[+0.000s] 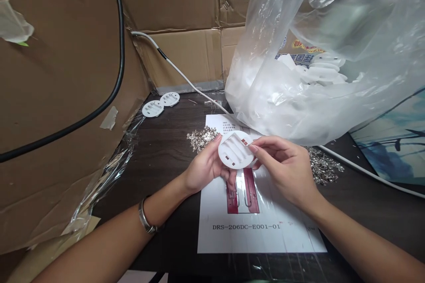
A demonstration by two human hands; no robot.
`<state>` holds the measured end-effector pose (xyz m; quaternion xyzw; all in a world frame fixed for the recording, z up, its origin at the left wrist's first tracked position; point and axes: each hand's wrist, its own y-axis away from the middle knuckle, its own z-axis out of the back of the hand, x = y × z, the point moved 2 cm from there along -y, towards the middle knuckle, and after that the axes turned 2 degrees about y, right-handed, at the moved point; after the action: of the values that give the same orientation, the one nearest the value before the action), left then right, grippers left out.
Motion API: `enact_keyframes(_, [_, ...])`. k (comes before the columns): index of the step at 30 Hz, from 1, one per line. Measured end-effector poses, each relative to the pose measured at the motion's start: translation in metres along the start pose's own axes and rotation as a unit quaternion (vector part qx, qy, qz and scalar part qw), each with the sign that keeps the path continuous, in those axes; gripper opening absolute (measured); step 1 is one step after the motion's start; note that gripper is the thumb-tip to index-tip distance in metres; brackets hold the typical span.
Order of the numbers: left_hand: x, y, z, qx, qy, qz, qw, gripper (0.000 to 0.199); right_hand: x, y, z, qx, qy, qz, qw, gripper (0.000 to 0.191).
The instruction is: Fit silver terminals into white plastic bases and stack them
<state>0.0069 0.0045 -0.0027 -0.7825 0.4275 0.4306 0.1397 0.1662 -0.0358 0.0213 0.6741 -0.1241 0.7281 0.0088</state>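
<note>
A white round plastic disc [236, 149], with raised parallel ribs and small slots, is tilted up over the printed sheet. My left hand [207, 163] grips its left edge, thumb on the rim and fingers curled beneath. At the right edge, my right hand [287, 163] is closed with thumb and index finger pressed on the disc beside an upper slot; any small piece under these fingertips is hidden. Behind my left hand lies a pile of small shiny metal pieces [201, 138]. A second metal pile [323, 166] sits beyond my right hand.
Two similar white discs [153, 108] lie at the back left. A large clear plastic bag [299, 106] with white parts stands at the back right. The printed sheet [229, 241] lies under my hands. A white cable [186, 77] and a black cable [121, 53] run past cardboard walls [186, 59].
</note>
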Motion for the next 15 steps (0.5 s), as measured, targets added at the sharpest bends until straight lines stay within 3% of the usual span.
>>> enact_keyframes(8, [0.001, 0.001, -0.001, -0.003, -0.01, -0.005, 1.0, 0.067, -0.002, 0.003, -0.002, 0.022, 0.029, 0.0, 0.999, 0.009])
enact_keyframes(12, [0.0, 0.002, -0.003, -0.01, -0.02, -0.016, 1.0, 0.065, 0.007, 0.003, 0.007, -0.053, 0.01, 0.066, 0.996, 0.003])
enact_keyframes(13, [-0.001, 0.002, -0.004, -0.013, -0.019, -0.029, 0.999, 0.062, 0.009, 0.002, 0.008, -0.039, -0.023, 0.071, 0.996, 0.003])
enact_keyframes(15, [-0.003, 0.002, -0.004, -0.024, -0.015, -0.059, 0.998, 0.056, 0.013, -0.001, 0.009, 0.062, -0.09, 0.043, 0.993, 0.005])
